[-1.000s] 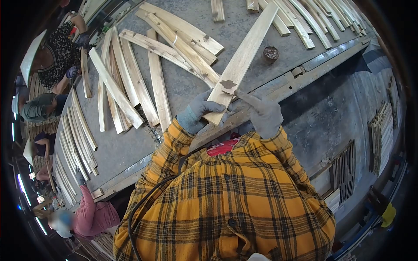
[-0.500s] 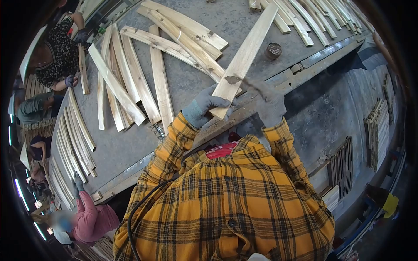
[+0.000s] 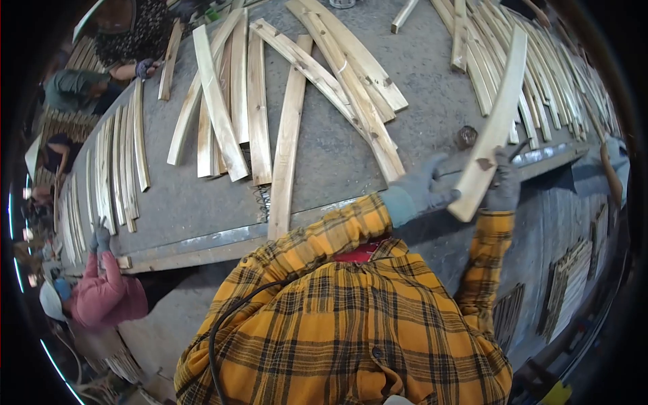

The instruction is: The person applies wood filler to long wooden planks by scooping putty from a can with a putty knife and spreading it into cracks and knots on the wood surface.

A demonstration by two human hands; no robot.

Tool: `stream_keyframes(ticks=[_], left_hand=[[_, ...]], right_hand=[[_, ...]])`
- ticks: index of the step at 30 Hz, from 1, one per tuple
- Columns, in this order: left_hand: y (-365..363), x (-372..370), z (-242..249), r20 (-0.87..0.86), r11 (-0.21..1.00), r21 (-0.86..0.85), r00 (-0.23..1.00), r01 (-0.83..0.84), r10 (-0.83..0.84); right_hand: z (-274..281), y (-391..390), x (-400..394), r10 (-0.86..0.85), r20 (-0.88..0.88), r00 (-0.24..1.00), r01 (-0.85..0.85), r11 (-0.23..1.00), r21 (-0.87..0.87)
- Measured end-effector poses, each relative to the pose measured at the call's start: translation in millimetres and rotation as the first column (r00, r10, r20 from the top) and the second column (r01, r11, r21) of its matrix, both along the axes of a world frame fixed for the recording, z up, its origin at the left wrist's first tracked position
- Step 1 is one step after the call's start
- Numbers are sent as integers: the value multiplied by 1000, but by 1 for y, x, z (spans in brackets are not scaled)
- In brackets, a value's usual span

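Note:
A pale, slightly curved wooden board [image 3: 496, 111] slants up and away over the table's front edge, with a dark patch near its lower end. My right hand [image 3: 503, 183], in a grey glove, is closed on the board's right edge. A thin dark tool, like a putty knife [image 3: 519, 149], juts out from that same hand. My left hand [image 3: 420, 190], also gloved, has its fingers spread beside the board's lower end, thumb close to the corner. Left of the board stands a small round tin [image 3: 466, 137] with dark contents.
Curved wooden slats [image 3: 337, 74] lie crossed on the grey table [image 3: 418, 74], with a dense row of slats [image 3: 540, 88] at right. Co-workers stand at the left, one in a pink top [image 3: 108, 297]. Stacked slats [image 3: 570, 290] lie on the floor at right.
The board has moved right, toward the row of slats. My left hand has let go of it and spread its fingers; my right hand now grips its edge. The view has shifted.

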State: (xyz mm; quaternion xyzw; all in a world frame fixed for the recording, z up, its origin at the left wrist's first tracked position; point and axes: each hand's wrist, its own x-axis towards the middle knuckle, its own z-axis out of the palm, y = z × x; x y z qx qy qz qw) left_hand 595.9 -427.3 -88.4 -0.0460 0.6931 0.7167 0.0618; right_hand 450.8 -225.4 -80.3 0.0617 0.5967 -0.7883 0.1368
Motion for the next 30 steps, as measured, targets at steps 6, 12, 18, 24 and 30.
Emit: stream_keyframes(ticks=[6,12,18,24,30], left_hand=[[-36,-1,-84,-259,311,-713,649,-629,716],[-6,-3,-110,468,743,-543,593,-392,655],[-2,44,-76,391,381,651,721,-656,572],[-5,95,-67,343,262,821,805,-507,483],[-11,132,-58,384,83,899,864,-430,325]], right_hand=[[11,104,-255,238,-48,970,-219,943,251],[64,61,-297,122,-361,924,148,758,635],[21,-33,-147,614,-279,738,-487,771,410],[-44,-83,-40,797,11,604,-764,575,293],[-60,-119,21,870,91,484,-859,454,237]])
